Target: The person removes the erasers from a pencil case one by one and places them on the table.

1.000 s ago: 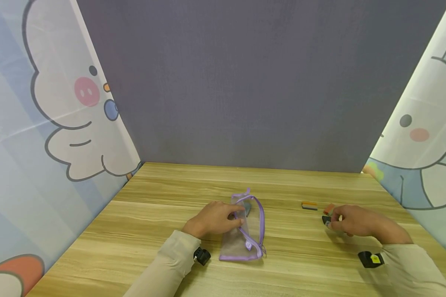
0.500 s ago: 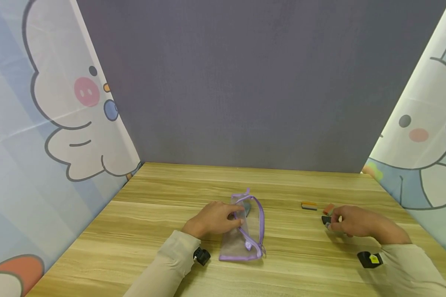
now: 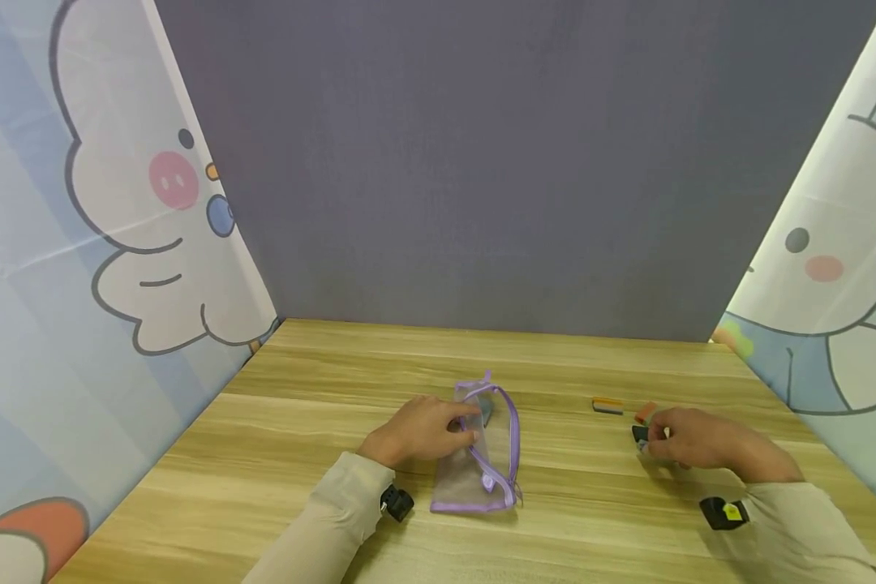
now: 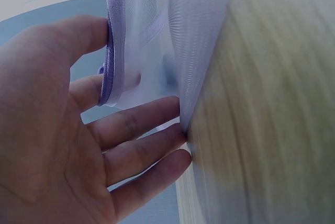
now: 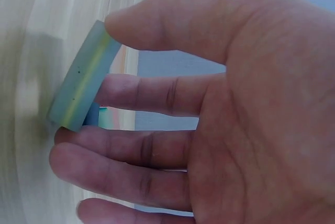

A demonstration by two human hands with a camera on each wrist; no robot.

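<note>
My left hand (image 3: 425, 430) holds a sheer mesh zip pouch (image 3: 458, 487) with purple trim, lying on the table. In the left wrist view, the thumb presses the outside of the zip edge (image 4: 114, 35) and the index finger reaches inside the mouth. A grey-blue item (image 3: 486, 410) shows through the mesh. At the right, my right hand (image 3: 697, 438) pinches a pale green-grey eraser (image 5: 84, 80) with a yellow stripe, tilted between thumb and fingers just over the table. A dark block (image 3: 639, 434) lies right by the fingertips, and an orange-and-green block (image 3: 646, 413) just behind it.
A thin orange-and-grey bar (image 3: 607, 405) lies left of the other blocks. The wood-grain table (image 3: 321, 381) ends at a dark grey panel (image 3: 482, 178). Cartoon-printed curtains (image 3: 15, 324) flank both sides.
My right hand has shifted very slightly left and toward me, with the eraser in its fingers. The left hand and the pouch stay as they were.
</note>
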